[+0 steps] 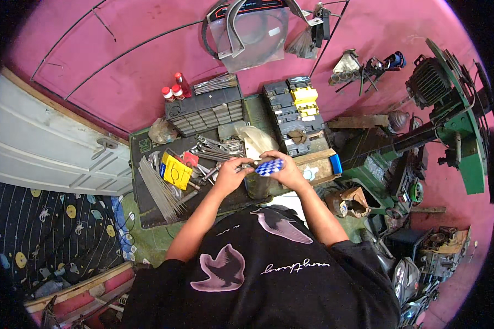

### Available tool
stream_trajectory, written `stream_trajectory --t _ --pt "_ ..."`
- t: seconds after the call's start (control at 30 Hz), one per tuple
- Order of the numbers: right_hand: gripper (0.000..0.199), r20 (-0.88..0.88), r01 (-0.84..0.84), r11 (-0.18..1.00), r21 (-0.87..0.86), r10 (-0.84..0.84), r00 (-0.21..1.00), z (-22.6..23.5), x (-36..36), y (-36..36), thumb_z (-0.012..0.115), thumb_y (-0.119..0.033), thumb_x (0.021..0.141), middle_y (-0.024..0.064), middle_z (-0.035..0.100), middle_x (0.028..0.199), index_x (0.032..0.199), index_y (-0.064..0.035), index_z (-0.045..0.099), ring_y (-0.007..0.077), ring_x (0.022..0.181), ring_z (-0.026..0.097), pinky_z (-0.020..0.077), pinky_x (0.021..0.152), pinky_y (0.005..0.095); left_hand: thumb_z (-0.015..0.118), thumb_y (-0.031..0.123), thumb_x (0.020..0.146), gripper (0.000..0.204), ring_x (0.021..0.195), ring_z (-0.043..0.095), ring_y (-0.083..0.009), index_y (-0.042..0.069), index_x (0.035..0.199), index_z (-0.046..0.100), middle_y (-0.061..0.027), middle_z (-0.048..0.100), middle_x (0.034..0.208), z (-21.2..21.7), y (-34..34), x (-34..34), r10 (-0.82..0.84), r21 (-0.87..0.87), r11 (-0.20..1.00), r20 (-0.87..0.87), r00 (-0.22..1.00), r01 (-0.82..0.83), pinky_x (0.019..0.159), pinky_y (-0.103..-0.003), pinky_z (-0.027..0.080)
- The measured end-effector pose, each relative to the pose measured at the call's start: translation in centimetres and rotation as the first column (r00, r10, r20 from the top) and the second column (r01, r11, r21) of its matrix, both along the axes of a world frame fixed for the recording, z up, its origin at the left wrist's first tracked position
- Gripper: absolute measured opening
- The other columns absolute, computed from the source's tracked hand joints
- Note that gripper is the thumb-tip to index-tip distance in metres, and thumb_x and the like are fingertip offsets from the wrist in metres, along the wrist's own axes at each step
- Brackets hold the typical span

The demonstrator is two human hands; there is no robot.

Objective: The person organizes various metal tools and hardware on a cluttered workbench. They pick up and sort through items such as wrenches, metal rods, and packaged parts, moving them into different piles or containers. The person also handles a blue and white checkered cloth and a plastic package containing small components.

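Note:
Both my hands meet over the front of the dark workbench (pixel 203 211). In my right hand (pixel 284 171) is a blue-and-white checked piece (pixel 269 168); whether it is cloth or a packet I cannot tell. My left hand (pixel 235 173) pinches close beside it, with thumb and fingers pressed together. Something small and dark sits between the two hands, too small to name. Below them stands a dark cylindrical thing (pixel 258 187), partly hidden. Loose wrenches and metal tools (pixel 217 149) lie beyond my left hand, next to a cloudy plastic bag (pixel 255 134).
A yellow card (pixel 175 171) and thin metal rods (pixel 158 191) lie at the bench's left. Behind stands a grey drawer cabinet (pixel 206 112) with red bottles (pixel 182 85). Black and yellow batteries (pixel 291 112) and a wooden tray (pixel 315 164) are right. A green machine (pixel 461 148) stands far right.

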State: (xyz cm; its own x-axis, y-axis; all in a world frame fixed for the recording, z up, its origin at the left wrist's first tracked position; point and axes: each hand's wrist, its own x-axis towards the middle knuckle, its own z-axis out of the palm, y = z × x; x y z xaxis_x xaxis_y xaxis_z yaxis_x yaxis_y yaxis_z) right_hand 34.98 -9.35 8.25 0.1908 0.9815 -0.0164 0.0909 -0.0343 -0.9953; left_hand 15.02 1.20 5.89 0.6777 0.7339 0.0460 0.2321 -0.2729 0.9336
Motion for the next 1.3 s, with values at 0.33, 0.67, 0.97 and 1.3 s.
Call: stream_trajectory --t 0.33,0.67,0.97,1.3 --pt "0.019 -0.086 0.120 0.993 0.001 -0.119 0.989 -1.3 -0.7 -0.2 0.081 -0.003 0.078 0.0032 0.071 0.088 0.092 -0.0021 0.068 0.0114 0.085 0.064 0.0510 0.080 0.0284 0.083 0.017 0.080 0.035 0.105 0.066 -0.0237 0.002 0.109 0.071 -0.0130 0.071 0.107 -1.2 -0.9 -0.4 -0.011 -0.014 1.000 -0.001 1.000 0.011 0.095 -0.037 0.048" --pt "0.025 -0.015 0.005 1.000 -0.011 -0.005 1.000 -1.2 1.0 -1.0 0.080 -0.009 0.081 0.0044 0.069 0.094 0.099 -0.0015 0.066 0.0124 0.093 0.062 0.0484 0.086 0.0291 0.083 0.017 0.078 0.037 0.089 0.064 -0.0184 0.001 0.109 0.070 -0.0104 0.072 0.102 -2.3 -1.3 0.0 0.029 0.000 1.000 0.050 0.998 -0.029 0.083 -0.033 0.050" --pt "0.028 0.006 0.029 0.999 -0.016 -0.029 1.000 -1.5 1.0 -1.3 0.083 -0.015 0.079 0.0041 0.069 0.096 0.099 -0.0038 0.067 0.0142 0.096 0.062 0.0470 0.090 0.0308 0.067 0.010 0.092 0.021 0.102 0.062 -0.0175 -0.002 0.109 0.070 -0.0104 0.069 0.110 -4.6 0.8 -1.7 -0.334 -0.207 0.920 0.032 0.942 0.333 0.093 -0.032 0.046" --pt "0.031 0.265 -0.022 0.998 0.066 0.003 0.964 0.7 -0.9 -0.4 0.082 -0.013 0.069 0.0076 0.074 0.095 0.098 -0.0061 0.075 0.0223 0.095 0.066 0.0506 0.090 0.0341 0.077 0.001 0.079 0.012 0.091 0.063 -0.0095 0.002 0.088 0.068 -0.0027 0.070 0.094 -6.3 0.2 -1.5 -0.069 -0.185 0.979 0.088 0.994 0.085 0.086 -0.028 0.049"
